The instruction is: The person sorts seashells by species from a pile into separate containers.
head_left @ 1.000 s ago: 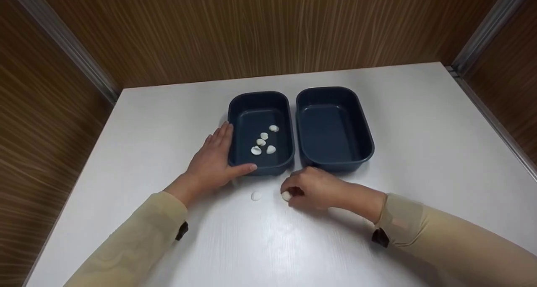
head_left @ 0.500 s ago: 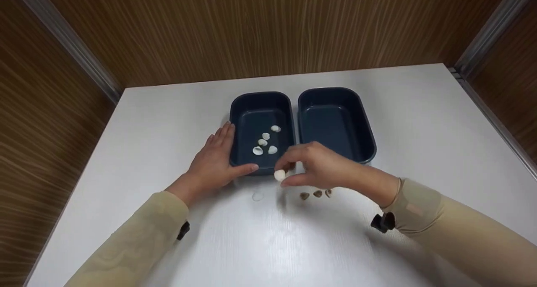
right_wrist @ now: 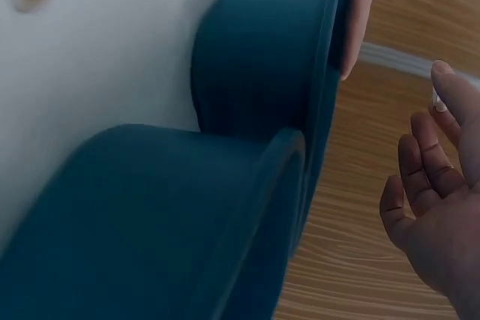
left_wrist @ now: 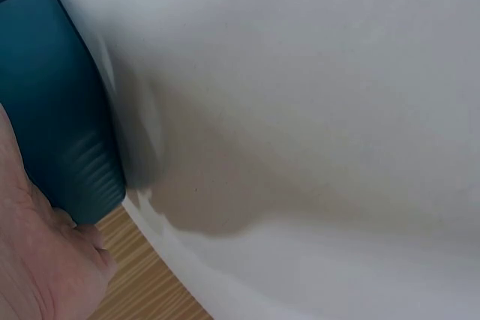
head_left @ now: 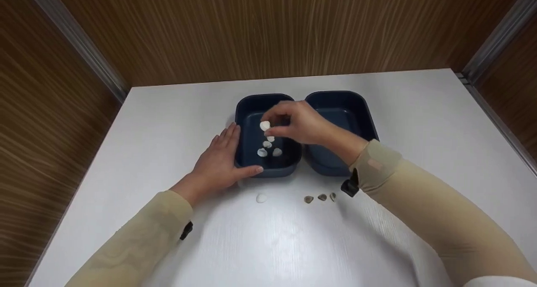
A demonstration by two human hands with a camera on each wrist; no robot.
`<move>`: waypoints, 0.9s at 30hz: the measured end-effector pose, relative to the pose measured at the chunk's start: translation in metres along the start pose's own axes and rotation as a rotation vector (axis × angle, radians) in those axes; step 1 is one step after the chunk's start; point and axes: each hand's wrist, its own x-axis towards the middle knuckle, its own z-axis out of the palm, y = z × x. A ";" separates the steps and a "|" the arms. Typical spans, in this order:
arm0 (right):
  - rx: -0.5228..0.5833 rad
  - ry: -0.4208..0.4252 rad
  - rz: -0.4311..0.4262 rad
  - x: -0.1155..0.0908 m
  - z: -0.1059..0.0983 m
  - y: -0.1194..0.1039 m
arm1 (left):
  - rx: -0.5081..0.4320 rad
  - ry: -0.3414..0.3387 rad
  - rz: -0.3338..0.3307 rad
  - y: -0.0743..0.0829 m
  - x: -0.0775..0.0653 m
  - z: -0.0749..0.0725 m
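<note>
My right hand (head_left: 304, 121) pinches a white seashell (head_left: 264, 125) between thumb and fingertips, above the left dark blue container (head_left: 268, 172). In the right wrist view only a sliver of that shell (right_wrist: 436, 100) shows at the fingertips. Several other white shells (head_left: 277, 152) lie on this container's floor, below the right hand. My left hand (head_left: 218, 161) rests against the container's left side with straight fingers, its thumb over the near rim. In the left wrist view, part of the left hand (left_wrist: 45, 260) touches the container's outer wall (left_wrist: 60, 103).
A second dark blue container (head_left: 329, 161) stands beside the first, partly hidden by the right forearm. Nearer me, one white shell (head_left: 261, 198) and several small brown shells (head_left: 308, 199) lie on the white table (head_left: 235, 245). Wood-grain panels (head_left: 268, 31) stand behind and at both sides.
My right hand has lifted the white shell off the table and carried it forward over the left container. The brown shells have come into sight. My left hand stays in place.
</note>
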 end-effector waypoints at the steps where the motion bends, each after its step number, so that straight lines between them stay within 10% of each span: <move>1: 0.001 0.001 0.016 0.004 0.002 0.003 | 0.000 -0.003 0.002 0.001 0.000 0.000; 27: -0.074 -0.002 0.218 0.051 0.041 0.050 | 0.013 -0.016 0.013 0.000 0.002 -0.001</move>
